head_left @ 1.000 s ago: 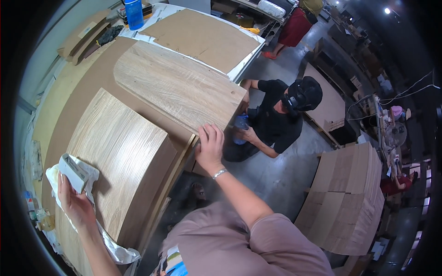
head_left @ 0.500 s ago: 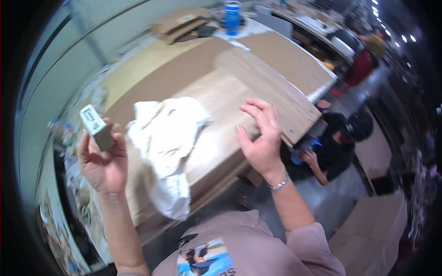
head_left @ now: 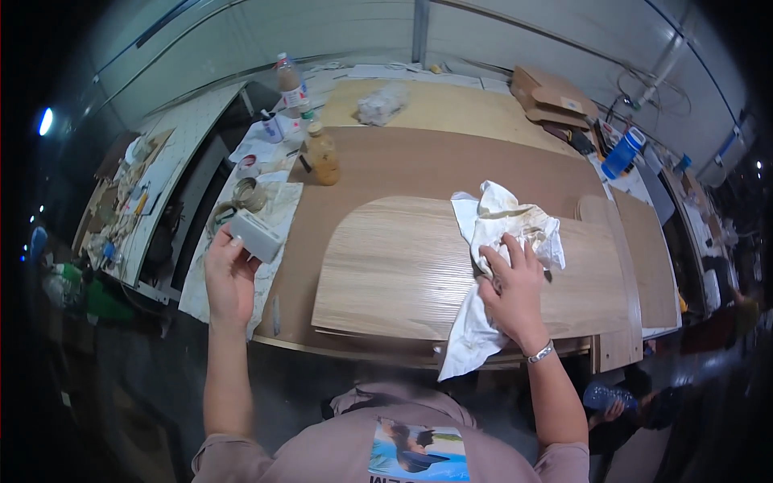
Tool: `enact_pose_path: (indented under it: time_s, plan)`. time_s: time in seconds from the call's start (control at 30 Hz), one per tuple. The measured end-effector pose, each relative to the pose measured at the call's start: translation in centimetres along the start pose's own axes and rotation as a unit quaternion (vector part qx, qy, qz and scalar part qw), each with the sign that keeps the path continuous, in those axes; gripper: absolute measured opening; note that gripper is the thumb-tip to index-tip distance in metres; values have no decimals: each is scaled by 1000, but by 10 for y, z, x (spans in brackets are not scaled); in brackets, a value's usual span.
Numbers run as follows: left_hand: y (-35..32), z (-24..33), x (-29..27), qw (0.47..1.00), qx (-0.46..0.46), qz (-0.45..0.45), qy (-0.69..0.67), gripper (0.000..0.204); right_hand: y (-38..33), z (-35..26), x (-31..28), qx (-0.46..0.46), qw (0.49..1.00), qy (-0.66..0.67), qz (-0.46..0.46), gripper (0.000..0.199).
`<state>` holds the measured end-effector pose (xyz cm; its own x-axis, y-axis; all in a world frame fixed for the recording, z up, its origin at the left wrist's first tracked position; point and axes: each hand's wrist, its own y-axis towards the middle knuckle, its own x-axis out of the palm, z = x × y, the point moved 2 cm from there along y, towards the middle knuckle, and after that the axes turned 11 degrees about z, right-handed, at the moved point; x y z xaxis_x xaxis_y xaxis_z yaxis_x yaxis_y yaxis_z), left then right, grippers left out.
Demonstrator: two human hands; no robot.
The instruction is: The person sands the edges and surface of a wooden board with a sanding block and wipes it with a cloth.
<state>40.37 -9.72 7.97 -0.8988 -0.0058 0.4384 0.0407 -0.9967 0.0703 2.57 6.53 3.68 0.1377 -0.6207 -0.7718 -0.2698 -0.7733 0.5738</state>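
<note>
My left hand (head_left: 228,272) holds a small grey rectangular block (head_left: 256,234) over the left edge of the workbench. My right hand (head_left: 512,292) presses down on a stained white rag (head_left: 501,229) that lies on a light wooden panel (head_left: 403,274) with a rounded left end. Part of the rag hangs off the near edge of the bench. The panel rests on a larger brown board (head_left: 419,165).
Left of the panel stand an amber bottle (head_left: 323,156), a taller bottle (head_left: 288,80), a glass jar (head_left: 250,193) and papers. A blue bottle (head_left: 622,153) and cardboard pieces (head_left: 551,92) lie at the far right. Another person's hand holds a blue bottle (head_left: 606,398) below the bench.
My view has swung left along the bench. My right hand moved from the panel's edge onto the rag. The left hand still holds the grey block, now further from the rag.
</note>
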Motion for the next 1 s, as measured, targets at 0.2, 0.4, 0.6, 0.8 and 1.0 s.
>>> enact_pose_path:
  time_s: [0.2,0.4,0.6,0.8,1.0]
  plan:
    - [-5,-40,-29,987,27,-70,144,32,12,-17,12,-28,999,-27,30,40]
    - [4,-55,-26,979,3,-141,145,35,20,-26,10,-43,996,-66,34,38]
    - [9,-57,-25,968,4,-181,173,35,21,-32,10,-47,995,-75,43,39]
    - [2,-43,-33,927,97,-297,209,33,20,-35,8,-36,995,-83,41,41]
    - [69,-72,7,915,129,-305,232,35,23,-40,10,-36,994,-97,40,41]
